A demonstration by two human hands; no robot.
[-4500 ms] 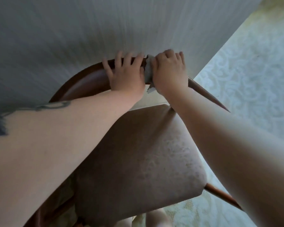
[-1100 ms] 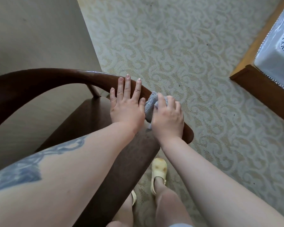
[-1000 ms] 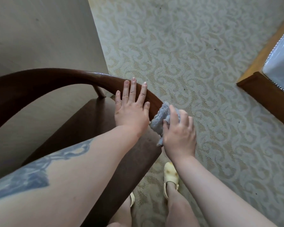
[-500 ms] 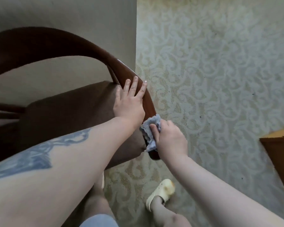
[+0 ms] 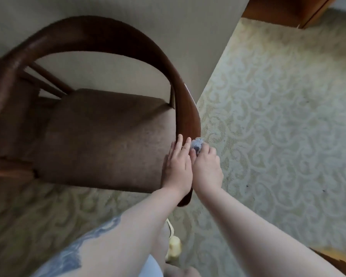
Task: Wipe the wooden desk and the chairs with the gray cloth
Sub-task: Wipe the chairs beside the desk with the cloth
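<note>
A dark wooden chair (image 5: 112, 39) with a curved back-and-arm rail and a brown padded seat (image 5: 104, 136) stands against a pale wall. My right hand (image 5: 207, 168) grips the bunched gray cloth (image 5: 197, 144) against the outer side of the rail's right end. My left hand (image 5: 177, 164) lies flat with straight fingers on the same armrest, right beside the cloth. Most of the cloth is hidden under my right fingers.
Patterned beige carpet (image 5: 278, 116) spreads to the right. A wooden furniture base (image 5: 284, 11) sits at the top right and another wooden corner (image 5: 336, 258) at the bottom right. My foot in a yellow slipper (image 5: 174, 248) stands below the chair's arm.
My view has swung over the chair since a second ago. Both hands have moved down the curved rail to its front end, the right one keeping the cloth on the wood.
</note>
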